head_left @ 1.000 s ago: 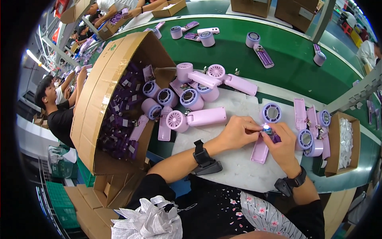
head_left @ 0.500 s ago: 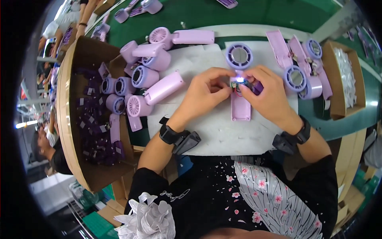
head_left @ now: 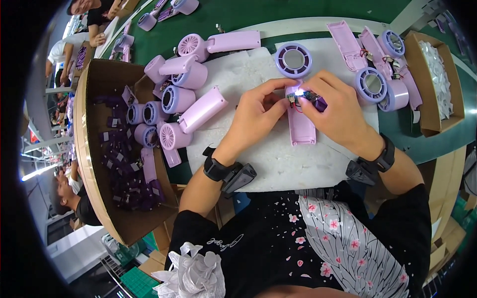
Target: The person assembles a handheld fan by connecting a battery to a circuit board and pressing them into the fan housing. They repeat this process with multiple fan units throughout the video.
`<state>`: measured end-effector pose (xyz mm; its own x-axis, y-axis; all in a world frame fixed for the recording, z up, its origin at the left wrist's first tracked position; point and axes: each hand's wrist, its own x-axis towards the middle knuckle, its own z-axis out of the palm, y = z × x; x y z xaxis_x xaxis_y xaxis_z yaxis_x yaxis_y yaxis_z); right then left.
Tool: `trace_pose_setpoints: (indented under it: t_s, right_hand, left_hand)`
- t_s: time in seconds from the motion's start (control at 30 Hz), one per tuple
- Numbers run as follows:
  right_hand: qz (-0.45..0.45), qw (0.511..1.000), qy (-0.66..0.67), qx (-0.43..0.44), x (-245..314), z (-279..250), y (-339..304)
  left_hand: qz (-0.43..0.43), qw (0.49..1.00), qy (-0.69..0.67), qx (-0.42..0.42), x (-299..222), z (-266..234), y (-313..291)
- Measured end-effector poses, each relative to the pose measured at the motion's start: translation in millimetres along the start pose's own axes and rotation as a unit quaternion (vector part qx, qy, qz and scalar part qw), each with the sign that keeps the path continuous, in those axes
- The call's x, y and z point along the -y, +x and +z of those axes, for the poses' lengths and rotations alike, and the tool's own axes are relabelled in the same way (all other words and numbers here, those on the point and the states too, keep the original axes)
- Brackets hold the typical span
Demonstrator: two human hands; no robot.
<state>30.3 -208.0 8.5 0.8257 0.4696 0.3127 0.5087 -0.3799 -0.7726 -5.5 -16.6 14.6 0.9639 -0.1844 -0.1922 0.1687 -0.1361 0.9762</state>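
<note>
A handheld fan [head_left: 302, 128] lies toward 1 to 2 o'clock from the view's centre, its pale lilac handle shell open like a trough and running from the head to 6 o'clock. The round fan head [head_left: 293, 60] shows a bluish-lavender slotted ring around a shiny grey disc, face up. Over the handle's 12 o'clock end, a small circuit board [head_left: 306, 95] is held with a white light glowing; a dark purple part [head_left: 319, 103] sits at its 4 o'clock, thin red wire [head_left: 298, 107] below.
</note>
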Motion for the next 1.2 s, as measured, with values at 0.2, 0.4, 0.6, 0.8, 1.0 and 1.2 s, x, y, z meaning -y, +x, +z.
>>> trace_pose_setpoints:
  t_s: [0.2, 0.4, 0.6, 0.8, 1.0, 1.2]
  right_hand:
    - [-0.008, 1.0, -0.009, 0.0, 1, -1, -1]
    - [-0.007, 1.0, -0.024, 0.008, -2, -2, -3]
    - [-0.02, 0.999, -0.026, 0.005, -5, -3, -3]
    - [0.012, 1.0, 0.001, -0.019, -4, -6, 5]
    - [0.154, 0.977, -0.007, 0.15, 4, -20, 9]
    - [0.154, 0.959, -0.027, 0.238, 12, -37, 3]
  left_hand:
    - [-0.016, 1.0, -0.007, 0.008, -1, 0, -2]
    - [0.002, 1.0, 0.013, 0.006, 1, 4, -1]
    - [-0.02, 0.999, 0.019, -0.019, 4, 8, 2]
    - [0.151, 0.978, 0.133, -0.048, 10, 7, 10]
    - [0.178, 0.967, 0.175, -0.053, 15, 13, 8]
    - [0.229, 0.957, 0.173, -0.045, 21, 15, 13]
